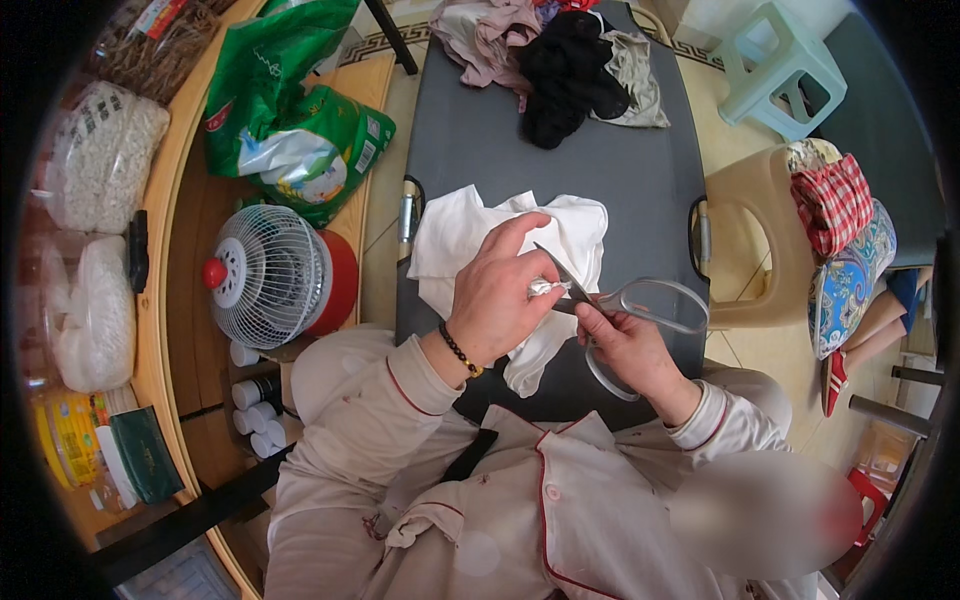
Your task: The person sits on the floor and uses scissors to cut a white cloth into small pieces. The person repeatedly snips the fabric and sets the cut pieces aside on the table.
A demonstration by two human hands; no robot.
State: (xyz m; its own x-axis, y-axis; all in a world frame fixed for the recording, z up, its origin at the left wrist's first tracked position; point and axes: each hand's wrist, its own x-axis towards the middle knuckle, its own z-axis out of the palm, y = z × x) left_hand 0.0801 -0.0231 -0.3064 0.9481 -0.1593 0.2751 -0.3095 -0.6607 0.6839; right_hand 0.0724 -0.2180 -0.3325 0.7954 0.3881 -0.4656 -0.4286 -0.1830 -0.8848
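Note:
My right hand (632, 352) grips a pair of scissors (582, 296) with large grey loop handles. The blades are spread apart and point up and left toward my other hand. In a pinch, my left hand (497, 300) holds a small gathered bit of white fabric (546, 288) beside the blades. Its index finger stretches out past the scissor tips. Beneath both hands a white cloth garment (455, 238) lies crumpled on a dark grey padded bench (560, 175). Part of the garment hangs down toward my lap, and my left hand hides some of it.
Pink, black and pale clothes (570, 75) lie heaped at the bench's far end. Left are a wooden shelf (165, 250), a white wire-caged fan (270, 275) and a green bag (300, 150). To the right stand a beige stool (735, 185), a pale green stool (775, 75) and another person's leg (872, 325).

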